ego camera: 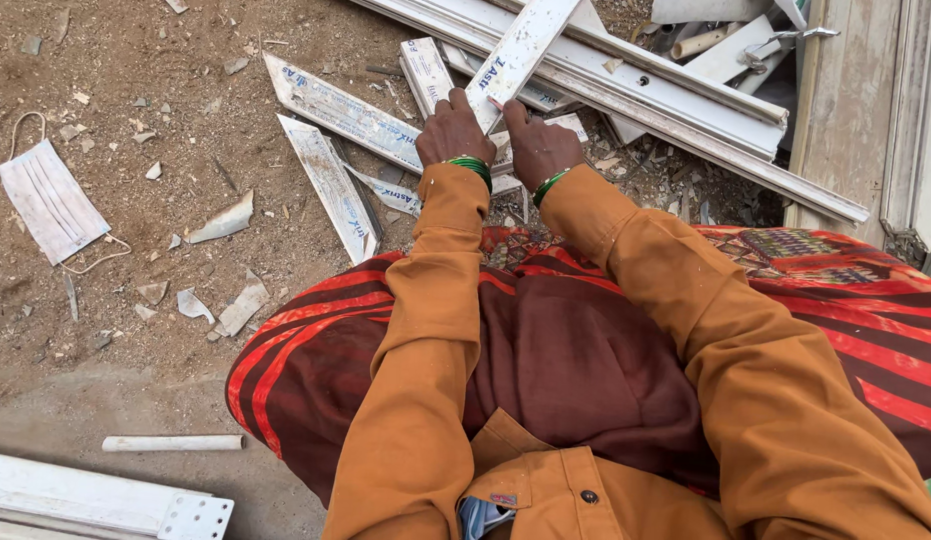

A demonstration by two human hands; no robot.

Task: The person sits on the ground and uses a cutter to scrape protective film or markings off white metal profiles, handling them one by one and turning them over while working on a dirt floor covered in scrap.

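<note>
Grip of both hands, left hand [454, 128], right hand [538, 145], clenched on flat white plastic strip [521, 48]

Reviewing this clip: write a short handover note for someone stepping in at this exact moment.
Left hand and right hand both grip the near end of a white plastic strip, which slants up and away over the ground.
Cut white strips with pointed ends lie on the dirt to the left; longer white profiles are piled to the right.
A face mask lies far left.
Done and left: cannot tell from this view.
</note>
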